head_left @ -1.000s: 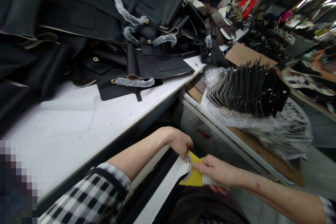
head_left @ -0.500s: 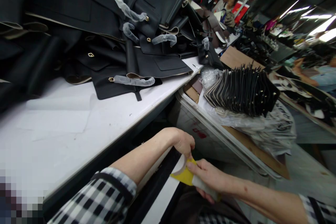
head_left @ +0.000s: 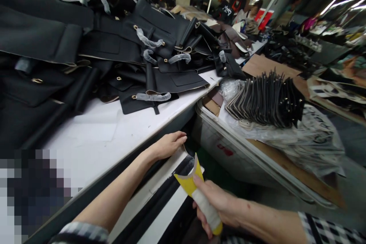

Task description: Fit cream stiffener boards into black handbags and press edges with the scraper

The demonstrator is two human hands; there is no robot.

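My right hand (head_left: 213, 202) grips a yellow scraper (head_left: 187, 183) with a concave, two-pointed end and a pale wrapped handle. Its curved end is over the far part of a black strip (head_left: 160, 194) low in front of me. Beyond the scraper, my left hand (head_left: 170, 145) is bent with its fingers together at the far end of a pale strip (head_left: 154, 177). The fingertips appear to pinch its edge, though the grip is partly hidden. A white band (head_left: 164, 219) runs along the near side of the black strip.
Black leather bag pieces (head_left: 114, 45) with plastic-wrapped handles are heaped on the white table (head_left: 134, 131). At right, a row of black pieces (head_left: 265, 101) stands on plastic over a pale-rimmed bin (head_left: 243, 152). Other people are in the background.
My left hand has moved left, away from the right hand. The scraper has tilted and come slightly left, showing its whole curved end. The view has shifted.
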